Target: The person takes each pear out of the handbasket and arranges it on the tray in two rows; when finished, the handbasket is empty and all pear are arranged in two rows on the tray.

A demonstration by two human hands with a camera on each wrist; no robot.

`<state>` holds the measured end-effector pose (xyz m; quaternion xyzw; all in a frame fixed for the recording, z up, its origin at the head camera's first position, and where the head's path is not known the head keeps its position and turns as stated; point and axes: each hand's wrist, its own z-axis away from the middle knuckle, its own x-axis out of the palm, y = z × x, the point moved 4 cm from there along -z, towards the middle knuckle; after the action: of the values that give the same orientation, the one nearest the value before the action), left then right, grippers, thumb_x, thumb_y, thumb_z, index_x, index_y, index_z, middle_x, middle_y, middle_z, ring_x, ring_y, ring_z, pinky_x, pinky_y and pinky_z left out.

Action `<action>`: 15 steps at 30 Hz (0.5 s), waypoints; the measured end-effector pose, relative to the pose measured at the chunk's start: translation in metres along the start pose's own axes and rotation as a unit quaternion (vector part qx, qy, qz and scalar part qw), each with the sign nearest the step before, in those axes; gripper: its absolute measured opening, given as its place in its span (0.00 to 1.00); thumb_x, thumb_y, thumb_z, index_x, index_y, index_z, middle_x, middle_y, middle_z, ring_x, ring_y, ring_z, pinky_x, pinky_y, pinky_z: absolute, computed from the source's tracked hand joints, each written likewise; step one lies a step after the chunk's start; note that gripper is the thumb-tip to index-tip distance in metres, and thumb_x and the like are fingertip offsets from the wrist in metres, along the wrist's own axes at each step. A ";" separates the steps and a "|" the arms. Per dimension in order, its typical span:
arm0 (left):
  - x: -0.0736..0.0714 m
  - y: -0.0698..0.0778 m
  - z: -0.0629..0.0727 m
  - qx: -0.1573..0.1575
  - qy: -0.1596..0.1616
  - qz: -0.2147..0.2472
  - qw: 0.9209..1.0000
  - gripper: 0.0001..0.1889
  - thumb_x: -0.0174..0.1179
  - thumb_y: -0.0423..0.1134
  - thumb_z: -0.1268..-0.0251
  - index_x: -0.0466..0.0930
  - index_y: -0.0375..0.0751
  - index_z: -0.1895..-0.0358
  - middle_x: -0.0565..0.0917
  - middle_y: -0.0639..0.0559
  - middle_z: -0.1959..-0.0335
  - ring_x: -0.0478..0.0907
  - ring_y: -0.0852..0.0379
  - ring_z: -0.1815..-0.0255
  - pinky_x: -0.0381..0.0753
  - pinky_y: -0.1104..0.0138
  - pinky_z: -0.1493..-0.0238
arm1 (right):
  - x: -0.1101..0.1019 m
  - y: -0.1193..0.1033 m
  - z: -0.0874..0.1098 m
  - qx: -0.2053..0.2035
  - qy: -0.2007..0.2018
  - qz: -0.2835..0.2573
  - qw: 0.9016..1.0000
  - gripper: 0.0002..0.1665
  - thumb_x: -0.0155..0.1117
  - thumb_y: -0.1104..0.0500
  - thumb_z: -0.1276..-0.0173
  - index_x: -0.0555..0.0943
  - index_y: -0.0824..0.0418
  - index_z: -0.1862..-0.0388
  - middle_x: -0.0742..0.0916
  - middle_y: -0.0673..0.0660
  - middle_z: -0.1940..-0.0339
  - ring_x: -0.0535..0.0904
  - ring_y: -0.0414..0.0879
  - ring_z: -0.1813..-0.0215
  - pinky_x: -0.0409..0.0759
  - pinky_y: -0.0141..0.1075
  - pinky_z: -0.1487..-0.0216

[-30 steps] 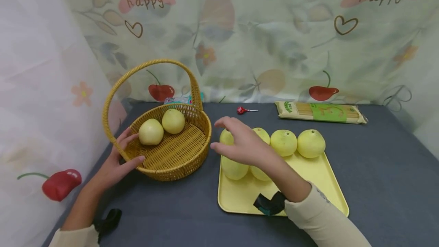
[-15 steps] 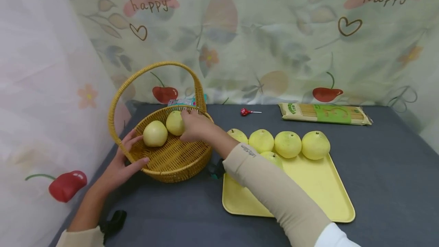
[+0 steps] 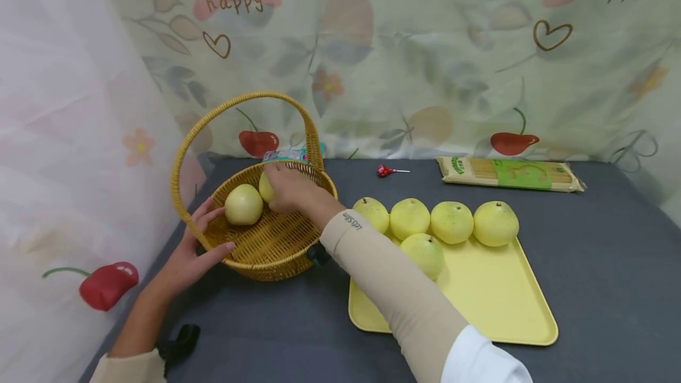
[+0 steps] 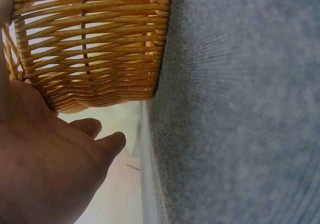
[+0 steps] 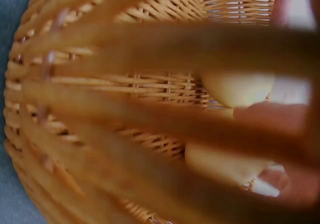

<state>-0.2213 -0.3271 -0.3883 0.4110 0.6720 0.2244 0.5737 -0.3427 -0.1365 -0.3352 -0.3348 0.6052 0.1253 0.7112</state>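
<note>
In the head view my left hand [image 3: 188,262] holds the near-left rim of a wicker basket [image 3: 266,265], thumb over the edge. The left wrist view shows the palm beside the woven wall [image 4: 95,43], some fingertips off it. My right hand [image 3: 291,189] reaches inside the basket and grips a pale yellow pear [image 3: 265,187], which it partly covers. A second pear [image 3: 243,204] lies beside it, near the left fingers. Through blurred wicker, the right wrist view shows right fingers [image 5: 292,181] at the gripped pear [image 5: 220,164].
A yellow tray [image 3: 500,306] on the right bears several pears [image 3: 452,222]; the right sleeve [image 3: 393,294] crosses its left part. Behind lie a red lollipop [image 3: 384,171], a noodle packet [image 3: 511,174] and a blue packet [image 3: 287,155]. The basket's tall handle [image 3: 250,96] arches up.
My right hand has moved left from above the tray into the basket and taken hold of the farther pear. The left hand has stayed at the rim.
</note>
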 end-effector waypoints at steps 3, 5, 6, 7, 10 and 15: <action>-0.001 -0.001 0.000 0.000 -0.001 -0.001 1.000 0.36 0.63 0.37 0.32 0.58 0.39 0.23 0.39 0.45 0.18 0.40 0.32 0.23 0.52 0.30 0.38 | 0.001 0.004 -0.001 -0.003 0.015 0.002 1.000 0.45 0.63 0.53 0.28 0.52 0.56 0.19 0.67 0.60 0.27 0.73 0.54 0.38 0.73 0.42 0.45; -0.001 -0.003 0.000 0.000 -0.002 -0.002 1.000 0.36 0.63 0.38 0.31 0.58 0.39 0.23 0.39 0.45 0.18 0.40 0.32 0.22 0.52 0.30 0.38 | 0.002 0.007 -0.001 0.000 0.025 0.004 1.000 0.44 0.64 0.52 0.29 0.55 0.55 0.21 0.70 0.61 0.31 0.73 0.54 0.39 0.74 0.43 0.46; -0.001 -0.003 0.000 0.001 -0.002 -0.002 1.000 0.36 0.63 0.38 0.31 0.57 0.39 0.23 0.39 0.45 0.18 0.40 0.32 0.22 0.52 0.30 0.38 | 0.003 0.008 0.000 0.002 0.032 0.003 0.999 0.43 0.65 0.52 0.30 0.56 0.55 0.21 0.71 0.61 0.32 0.74 0.53 0.41 0.75 0.43 0.47; -0.001 -0.003 0.000 0.001 -0.002 -0.002 1.000 0.37 0.63 0.38 0.31 0.57 0.39 0.23 0.39 0.45 0.18 0.40 0.32 0.22 0.51 0.30 0.38 | 0.004 0.009 0.000 0.002 0.039 -0.001 0.999 0.42 0.66 0.53 0.30 0.58 0.55 0.23 0.72 0.60 0.34 0.74 0.52 0.42 0.75 0.42 0.48; -0.001 -0.004 -0.001 0.002 -0.002 -0.001 1.000 0.37 0.63 0.37 0.32 0.57 0.39 0.23 0.39 0.45 0.18 0.39 0.32 0.22 0.51 0.30 0.37 | 0.006 0.011 -0.002 -0.009 0.062 -0.016 0.998 0.40 0.65 0.54 0.30 0.59 0.57 0.24 0.73 0.60 0.35 0.75 0.51 0.44 0.74 0.41 0.49; -0.001 -0.002 -0.001 0.001 -0.002 0.004 1.000 0.37 0.64 0.36 0.32 0.57 0.41 0.23 0.39 0.44 0.18 0.39 0.32 0.22 0.50 0.29 0.37 | 0.009 0.012 -0.006 -0.036 0.089 -0.025 0.995 0.38 0.67 0.51 0.31 0.64 0.60 0.27 0.74 0.58 0.36 0.74 0.50 0.44 0.73 0.41 0.47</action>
<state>-0.2230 -0.3287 -0.3895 0.4150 0.6692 0.2249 0.5738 -0.3523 -0.1329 -0.3477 -0.3848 0.6530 0.0990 0.6447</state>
